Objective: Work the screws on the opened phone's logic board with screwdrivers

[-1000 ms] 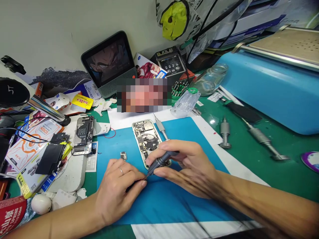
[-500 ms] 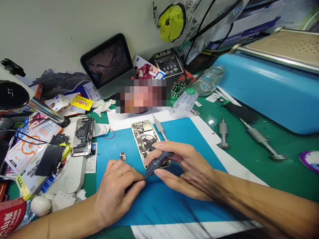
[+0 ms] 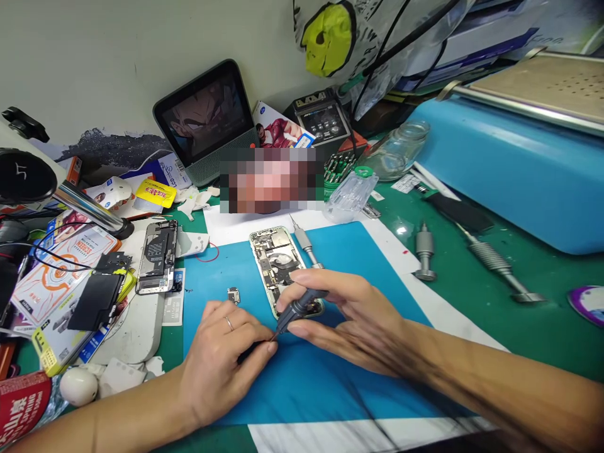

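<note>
My right hand (image 3: 363,321) grips a dark grey precision screwdriver (image 3: 299,307), which slants down to the left. Its thin tip ends at the thumb and index finger of my left hand (image 3: 226,358), closed in a pinch; anything tiny between those fingertips is too small to make out. Just beyond my hands, an opened smartphone (image 3: 274,261) shows its inner parts, its lower end partly hidden by my right hand. A small metal-and-black phone part (image 3: 233,294) lies on the blue mat (image 3: 217,267). Beside the phone rests a grey screwdriver (image 3: 304,239).
At left, a phone screen assembly (image 3: 158,258) sits on a white stand among boxes. Two grey screwdrivers, one standing (image 3: 425,251) and one lying (image 3: 503,267), are at right near a blue machine (image 3: 500,170). A screen device (image 3: 205,119), bit holder (image 3: 337,167) and glass jar (image 3: 401,151) stand behind.
</note>
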The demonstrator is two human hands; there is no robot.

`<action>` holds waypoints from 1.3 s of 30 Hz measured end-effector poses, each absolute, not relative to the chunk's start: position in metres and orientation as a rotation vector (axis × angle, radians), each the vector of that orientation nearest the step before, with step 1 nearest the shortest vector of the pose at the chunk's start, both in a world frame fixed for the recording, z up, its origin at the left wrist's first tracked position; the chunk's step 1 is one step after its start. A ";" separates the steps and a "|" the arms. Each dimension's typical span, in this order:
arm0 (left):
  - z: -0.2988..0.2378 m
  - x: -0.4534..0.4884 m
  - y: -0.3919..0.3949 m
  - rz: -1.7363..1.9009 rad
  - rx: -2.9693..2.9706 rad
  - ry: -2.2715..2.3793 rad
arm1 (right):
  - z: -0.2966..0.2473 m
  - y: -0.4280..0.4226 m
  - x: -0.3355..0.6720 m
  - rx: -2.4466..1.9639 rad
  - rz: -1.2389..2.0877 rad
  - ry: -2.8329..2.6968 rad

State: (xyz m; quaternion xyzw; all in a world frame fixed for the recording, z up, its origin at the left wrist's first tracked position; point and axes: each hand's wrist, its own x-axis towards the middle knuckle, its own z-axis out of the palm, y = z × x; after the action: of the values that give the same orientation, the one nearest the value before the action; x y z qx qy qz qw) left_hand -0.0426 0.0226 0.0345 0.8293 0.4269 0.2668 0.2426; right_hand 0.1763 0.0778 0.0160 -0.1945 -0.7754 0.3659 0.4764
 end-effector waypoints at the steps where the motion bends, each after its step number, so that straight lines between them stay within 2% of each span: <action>1: 0.035 -0.042 0.023 0.731 2.263 1.167 | 0.015 0.078 0.176 -0.473 0.898 -1.891; 9: 0.035 -0.042 0.023 0.732 2.268 1.181 | 0.019 0.075 0.176 -0.497 0.869 -1.907; 21: 0.035 -0.043 0.022 0.730 2.266 1.166 | 0.019 0.077 0.176 -0.517 0.575 -2.016; 39: 0.035 -0.042 0.024 0.727 2.262 1.140 | 0.020 0.077 0.173 -0.436 0.545 -2.034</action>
State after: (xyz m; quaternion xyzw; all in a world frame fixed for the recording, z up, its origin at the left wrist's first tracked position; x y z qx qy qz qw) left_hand -0.0422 0.0240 0.0345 0.8310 0.4189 0.2669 0.2503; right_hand 0.1727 0.0774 0.0197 -0.1785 -0.8320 0.2228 0.4756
